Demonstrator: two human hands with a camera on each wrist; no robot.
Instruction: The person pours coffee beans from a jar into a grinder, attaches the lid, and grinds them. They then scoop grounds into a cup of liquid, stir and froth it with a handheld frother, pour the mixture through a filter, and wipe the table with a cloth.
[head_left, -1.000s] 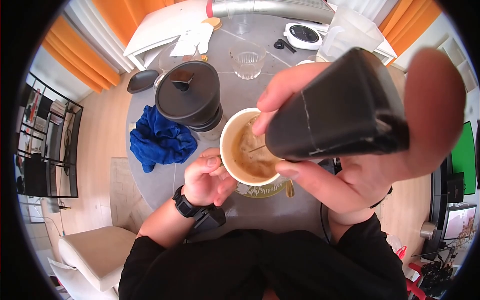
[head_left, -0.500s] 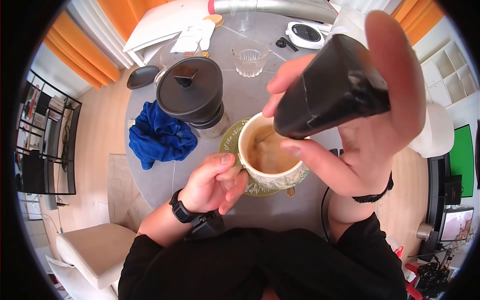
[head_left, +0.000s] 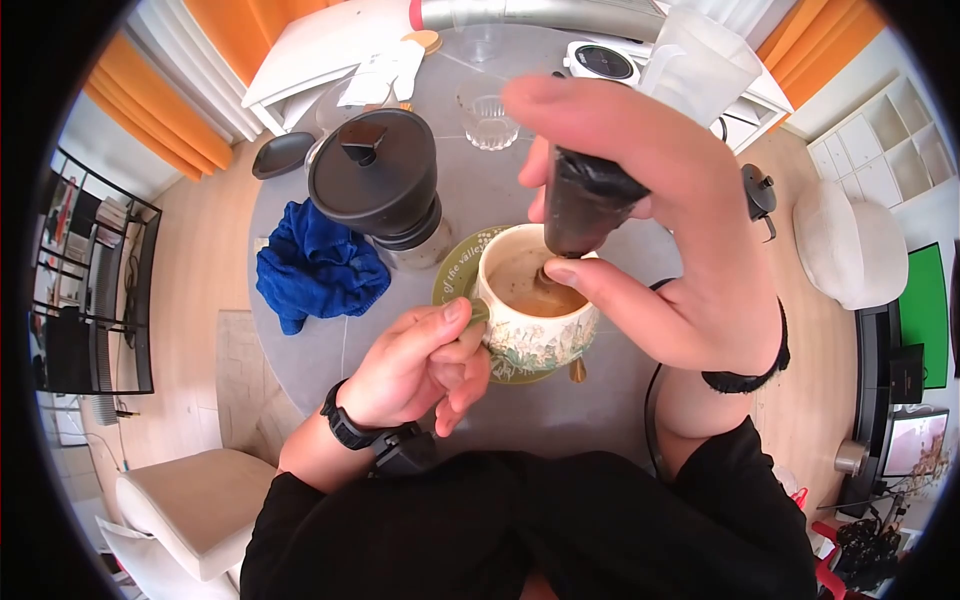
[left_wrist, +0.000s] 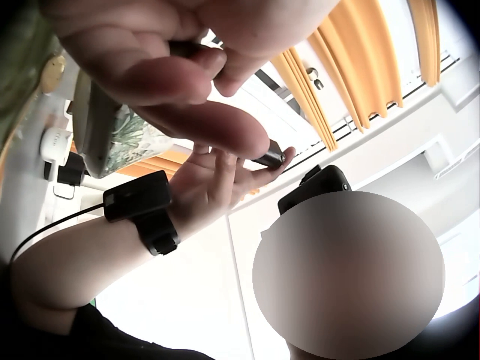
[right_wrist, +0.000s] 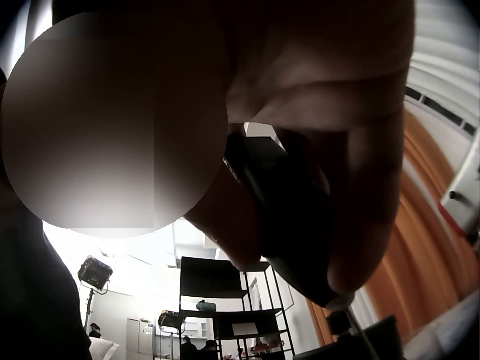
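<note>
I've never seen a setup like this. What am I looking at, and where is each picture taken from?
No machine here: a person works bare-handed. The head picture looks forward and down from above; the other two look from each wrist. The left hand holds a patterned cup by its handle, with a green saucer below. The right hand grips a black handheld tool, its lower end at the cup's mouth. On the grey table are a blue cloth, a black-topped container and a glass.
</note>
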